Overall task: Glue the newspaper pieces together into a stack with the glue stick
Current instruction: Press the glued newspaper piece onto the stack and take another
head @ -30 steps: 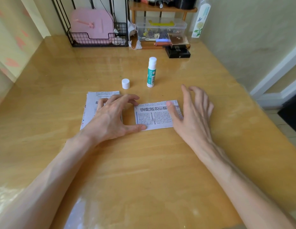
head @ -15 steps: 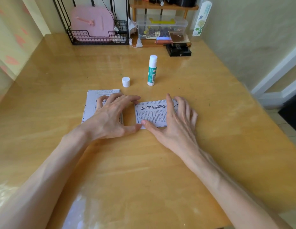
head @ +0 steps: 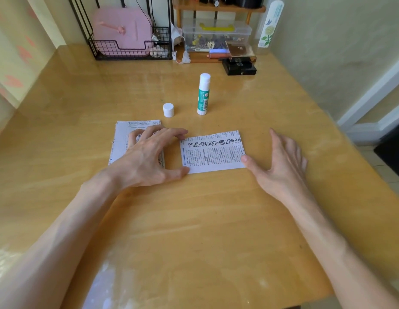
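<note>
A newspaper piece [head: 213, 152] with a large black headline lies flat in the middle of the wooden table [head: 194, 230]. My left hand [head: 149, 157] rests over a second newspaper pile [head: 122, 139] to its left, thumb and fingertips touching the headline piece's left edge. My right hand [head: 281, 161] lies flat on the table just right of that piece, thumb tip at its right edge. Behind the papers the glue stick [head: 203, 94] stands upright and uncapped, its white cap [head: 168, 109] to the left of it.
At the back stand a black wire rack [head: 129, 50] with a pink item, a wooden shelf with a clear plastic box [head: 216, 34], a small black box [head: 239, 68] and a tall white bottle [head: 269, 23]. A wall runs along the right table edge.
My right hand, pressed flat on the headline piece half a second ago, has slid off to the right onto the table. My left hand has stayed in place.
</note>
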